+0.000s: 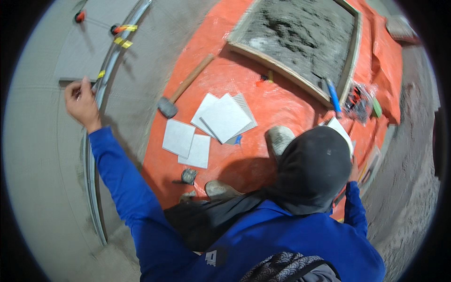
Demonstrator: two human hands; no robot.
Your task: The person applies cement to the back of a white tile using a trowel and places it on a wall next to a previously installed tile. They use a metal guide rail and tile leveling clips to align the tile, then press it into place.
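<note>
Neither of my hands can be told in view. A person in a blue jacket and dark hood point(314, 169) bends over an orange sheet point(239, 80). This person's left hand point(83, 104) is raised with curled fingers beside a metal rail point(87, 169) with yellow tape pieces. Their right hand point(352, 171) is partly hidden near a white tile point(340, 134); its grip is unclear. Several loose white tiles point(225, 115) lie on the sheet, near a wooden-handled rubber mallet point(167, 107) and a small dark tool point(188, 177).
A wooden-framed tray of grey mortar point(282, 28) holds a blue-handled trowel point(332, 96). Beside it lie a plastic bag of small parts point(357, 103) and another bag point(399, 28). A grey board with red-knobbed fittings point(84, 37) lies at upper left, along the rail.
</note>
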